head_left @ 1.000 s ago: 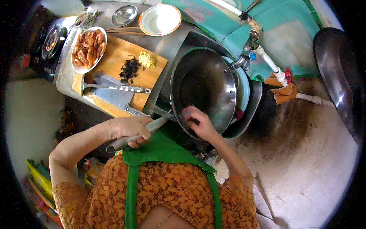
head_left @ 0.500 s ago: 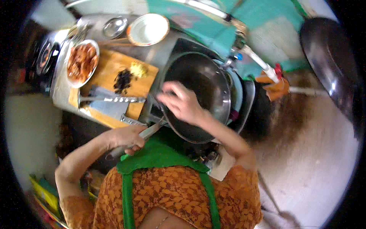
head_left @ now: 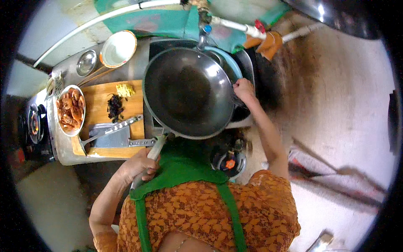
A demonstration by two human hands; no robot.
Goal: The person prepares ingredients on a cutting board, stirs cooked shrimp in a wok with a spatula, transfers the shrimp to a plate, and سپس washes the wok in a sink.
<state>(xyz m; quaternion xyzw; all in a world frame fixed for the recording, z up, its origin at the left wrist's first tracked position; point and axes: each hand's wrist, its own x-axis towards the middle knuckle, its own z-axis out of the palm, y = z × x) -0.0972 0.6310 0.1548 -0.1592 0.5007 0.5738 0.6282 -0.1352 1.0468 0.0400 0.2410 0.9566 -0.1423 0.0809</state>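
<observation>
A large dark wok (head_left: 184, 90) sits tilted over the black sink, its inside bare apart from a wet sheen. My left hand (head_left: 145, 164) is wrapped round the wok's long grey handle (head_left: 156, 149), close to my green apron. Beyond the wok's right rim, my right hand (head_left: 244, 90) is closed beside a pale blue basin (head_left: 232, 63). Something dark shows beneath its fingers, but I cannot tell whether it is a side handle of the wok or a separate thing.
Left of the wok, a wooden cutting board (head_left: 94, 101) bears a cleaver (head_left: 111, 136), a slotted spatula (head_left: 121, 125), dark chopped bits (head_left: 114, 108) and yellow chopped bits (head_left: 125, 90). Shrimp (head_left: 70, 110) fill an oval dish. A white bowl (head_left: 119, 49) stands behind; a tap (head_left: 203, 38) overhangs the sink.
My right hand has moved from over the wok's left side to beyond its right rim. My left hand still holds the handle. The view has shifted, showing more of the wok.
</observation>
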